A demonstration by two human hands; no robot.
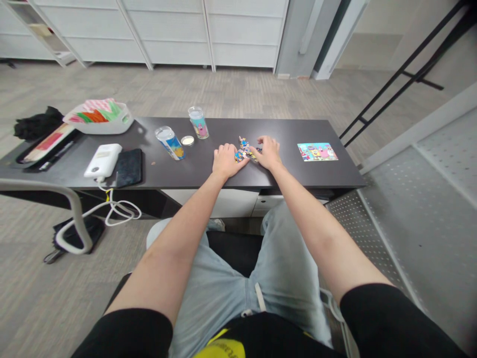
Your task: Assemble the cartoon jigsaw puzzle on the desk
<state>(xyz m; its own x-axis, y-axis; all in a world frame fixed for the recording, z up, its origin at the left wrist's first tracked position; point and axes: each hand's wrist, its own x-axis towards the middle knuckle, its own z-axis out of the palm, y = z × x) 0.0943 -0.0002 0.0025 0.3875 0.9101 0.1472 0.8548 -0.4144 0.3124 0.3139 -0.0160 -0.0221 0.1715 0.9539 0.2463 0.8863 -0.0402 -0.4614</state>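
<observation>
A small heap of colourful flat pieces (244,146), which look like jigsaw pieces, lies on the dark desk between my hands. My left hand (225,160) rests at the heap's left side, fingers spread, its thumb touching the pieces. On the other side, my right hand (269,150) lies with fingers apart and slightly bent, also against the pieces. Some of the heap is hidden under the fingers. To the right lies a bright cartoon picture card (318,152). Left of my hands stand a clear canister with a blue and yellow print (170,143) and one with a pink figure (198,123).
A round lid (187,140) lies between the canisters. Farther left are a black phone (129,168), a white power bank (103,160) with a cable hanging off the desk's front edge, and a white basket (100,127) of colourful packets. A perforated panel (421,199) stands at the right.
</observation>
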